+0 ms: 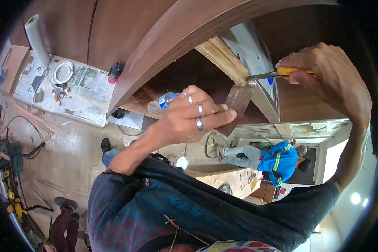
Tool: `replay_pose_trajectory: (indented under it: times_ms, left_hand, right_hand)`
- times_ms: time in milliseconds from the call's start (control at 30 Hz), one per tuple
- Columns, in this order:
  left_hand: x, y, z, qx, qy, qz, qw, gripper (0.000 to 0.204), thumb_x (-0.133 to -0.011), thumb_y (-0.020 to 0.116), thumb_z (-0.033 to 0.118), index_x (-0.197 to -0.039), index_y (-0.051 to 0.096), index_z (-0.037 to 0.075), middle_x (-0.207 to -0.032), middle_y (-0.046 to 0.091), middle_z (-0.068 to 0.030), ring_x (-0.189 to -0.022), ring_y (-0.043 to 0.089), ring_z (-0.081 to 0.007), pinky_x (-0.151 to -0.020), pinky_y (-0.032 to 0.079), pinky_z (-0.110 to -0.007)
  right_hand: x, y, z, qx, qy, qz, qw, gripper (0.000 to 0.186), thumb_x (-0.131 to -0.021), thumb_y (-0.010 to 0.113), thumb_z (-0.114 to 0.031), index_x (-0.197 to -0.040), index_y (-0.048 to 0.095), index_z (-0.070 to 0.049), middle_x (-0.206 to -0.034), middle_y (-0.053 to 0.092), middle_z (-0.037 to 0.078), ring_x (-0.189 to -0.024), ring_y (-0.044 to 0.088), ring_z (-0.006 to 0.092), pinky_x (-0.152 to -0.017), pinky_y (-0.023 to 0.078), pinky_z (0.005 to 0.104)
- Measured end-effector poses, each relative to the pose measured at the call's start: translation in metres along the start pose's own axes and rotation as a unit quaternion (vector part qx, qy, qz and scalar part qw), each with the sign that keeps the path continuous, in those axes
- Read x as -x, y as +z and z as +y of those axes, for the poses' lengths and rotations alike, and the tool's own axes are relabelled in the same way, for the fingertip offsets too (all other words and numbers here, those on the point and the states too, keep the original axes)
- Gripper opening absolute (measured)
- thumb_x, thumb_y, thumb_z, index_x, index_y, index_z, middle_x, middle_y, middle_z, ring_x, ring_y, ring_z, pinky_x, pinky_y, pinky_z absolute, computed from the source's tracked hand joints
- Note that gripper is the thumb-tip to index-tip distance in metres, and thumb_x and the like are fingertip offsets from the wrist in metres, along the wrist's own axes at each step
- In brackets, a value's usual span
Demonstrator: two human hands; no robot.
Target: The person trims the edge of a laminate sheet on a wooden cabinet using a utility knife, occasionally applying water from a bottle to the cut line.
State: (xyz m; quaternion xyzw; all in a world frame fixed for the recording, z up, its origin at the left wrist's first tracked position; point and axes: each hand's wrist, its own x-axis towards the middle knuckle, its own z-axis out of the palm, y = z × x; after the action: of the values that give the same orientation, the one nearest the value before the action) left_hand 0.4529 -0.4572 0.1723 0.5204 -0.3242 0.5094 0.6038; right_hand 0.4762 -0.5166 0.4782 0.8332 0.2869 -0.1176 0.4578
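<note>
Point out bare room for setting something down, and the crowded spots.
Newspaper at left: its lower right, below the red-black bottle, looks mostly bare; the white coil, small tools and dark scraps crowd its left half. Floor: a bare patch between newspaper and dark shoe. Tight: between left hand and right hand, with brown piece and yellow-handled tool.

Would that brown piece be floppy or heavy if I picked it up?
Probably not floppy: the brown piece looks flat, with no droop beyond the left hand. It's likely light too, because it looks thin and small.
</note>
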Motion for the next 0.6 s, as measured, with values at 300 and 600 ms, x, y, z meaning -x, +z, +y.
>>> replay_pose_trajectory:
  times_ms: [300, 600]
  left_hand:
    - [0.008, 0.000, -0.010, 0.029, 0.000, -0.005, 1.000, 0.026, -0.072, 0.077, 0.002, -0.098, 0.077, 0.006, -0.081, 0.066, -0.0010, -0.073, 0.061, -0.0178, -0.067, 0.045, -0.031]
    - [-0.002, -0.016, -0.011, 0.027, -0.017, -0.052, 0.998, 0.036, -0.070, 0.077, 0.004, -0.106, 0.077, 0.010, -0.086, 0.067, -0.0017, -0.080, 0.063, -0.0176, -0.074, 0.048, -0.033]
  right_hand:
    - [0.008, 0.006, 0.023, -0.037, -0.015, -0.007, 0.999, 0.026, -0.088, 0.070, -0.017, -0.109, 0.076, -0.001, -0.096, 0.076, 0.016, -0.085, 0.075, 0.0276, -0.079, 0.057, 0.0409]
    - [0.046, 0.018, 0.046, -0.050, -0.065, 0.164, 0.983, 0.033, -0.095, 0.064, -0.015, -0.126, 0.065, -0.002, -0.116, 0.069, 0.018, -0.100, 0.068, 0.0294, -0.090, 0.052, 0.0422]
